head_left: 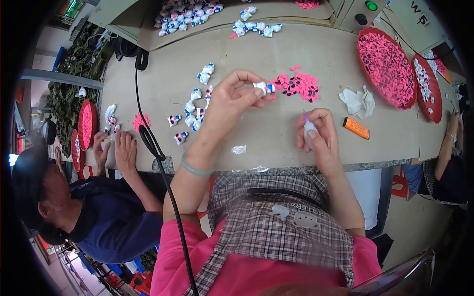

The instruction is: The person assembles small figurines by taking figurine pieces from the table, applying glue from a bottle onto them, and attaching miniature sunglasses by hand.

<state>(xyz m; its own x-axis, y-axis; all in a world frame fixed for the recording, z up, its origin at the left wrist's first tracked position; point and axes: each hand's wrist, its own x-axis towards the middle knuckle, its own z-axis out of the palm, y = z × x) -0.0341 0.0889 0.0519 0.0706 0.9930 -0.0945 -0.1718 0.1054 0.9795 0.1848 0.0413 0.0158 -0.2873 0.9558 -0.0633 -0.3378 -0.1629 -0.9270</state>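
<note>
Holding a little white-and-blue toy (263,88) in its fingers (245,75), the left hand (234,94) is near the pink bits (301,85) on the surface (296,49); the right hand (324,140) grips a purple-tipped bottle (310,132).

The figurine (265,89) is white and blue, the bottle (310,134) white and purple, the apron (276,239) checked.

Close fisheye view from the head, downward over the worktable (269,133).
</note>
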